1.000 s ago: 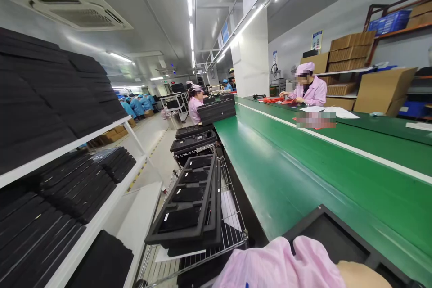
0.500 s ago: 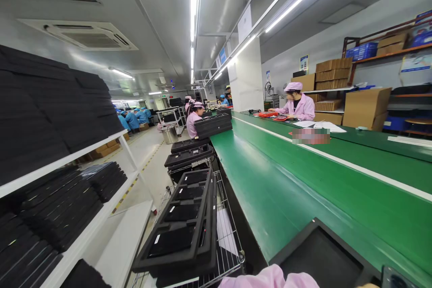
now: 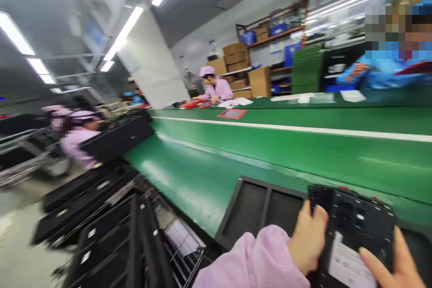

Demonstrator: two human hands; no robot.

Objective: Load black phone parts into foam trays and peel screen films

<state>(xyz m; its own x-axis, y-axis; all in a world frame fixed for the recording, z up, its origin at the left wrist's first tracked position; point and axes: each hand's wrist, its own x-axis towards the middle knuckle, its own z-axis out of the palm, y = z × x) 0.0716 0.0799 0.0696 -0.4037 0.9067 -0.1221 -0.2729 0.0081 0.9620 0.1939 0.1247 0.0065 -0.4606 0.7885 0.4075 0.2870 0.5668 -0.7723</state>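
Note:
At the lower right I hold a black, flat phone-like device (image 3: 374,222) with a white printed label and round lens-like spots on its upper part. My left hand (image 3: 307,240), in a pink sleeve, grips its left side, where a second dark slab edge shows behind; whether that is a separate unit I cannot tell. My right hand (image 3: 403,258) holds the right edge, with a finger lying across the label. Beneath both hands, a black compartmented foam tray (image 3: 248,200) rests on the green belt, partly covered by my sleeve and the device.
Left of the green belt (image 3: 182,180), black trays (image 3: 97,252) stand on a wire cart (image 3: 194,256). A red-framed panel (image 3: 232,113) lies across the belt. A person in pink (image 3: 221,87) and one in blue (image 3: 381,72) sit opposite; another pink-clad person (image 3: 79,144) works at left.
My view has swung to the right. Both my hands and the black device have come into fuller view over the foam tray; before, only a sleeve and the device's corner showed.

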